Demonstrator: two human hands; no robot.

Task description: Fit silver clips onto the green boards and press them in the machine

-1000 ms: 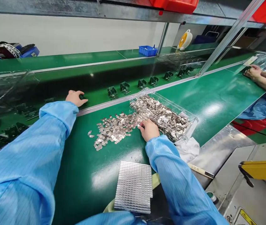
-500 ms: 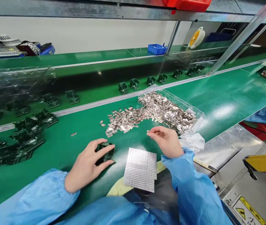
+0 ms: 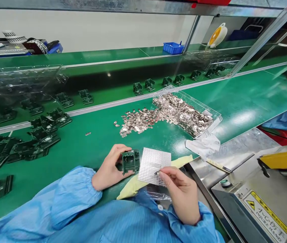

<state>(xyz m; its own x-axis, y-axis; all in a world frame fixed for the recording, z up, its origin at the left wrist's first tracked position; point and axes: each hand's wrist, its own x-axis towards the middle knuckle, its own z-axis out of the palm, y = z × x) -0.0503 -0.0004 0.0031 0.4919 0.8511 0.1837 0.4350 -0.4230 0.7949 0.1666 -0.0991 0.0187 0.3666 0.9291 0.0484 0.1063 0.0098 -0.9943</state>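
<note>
Head view: left hand (image 3: 108, 168) has lifted green part (image 3: 130, 161); right hand (image 3: 181, 192) now pinches small metal piece (image 3: 156, 172).

left hand (image 3: 108, 168) gripping green part (image 3: 130, 161), right hand (image 3: 181, 189) pinching clip (image 3: 156, 172)

A dark green part (image 3: 130, 161) sits beside a silver gridded sheet (image 3: 154, 165) on the glossy green bench (image 3: 234, 101), near shiny silver pieces (image 3: 138, 121), pale blue sleeves (image 3: 70, 199) and a yellow cloth (image 3: 130, 189).

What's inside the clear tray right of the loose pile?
The clear tray holds a heap of small silvery metal pieces, spilling out at its left end. The tray floor beneath them is covered.
</note>
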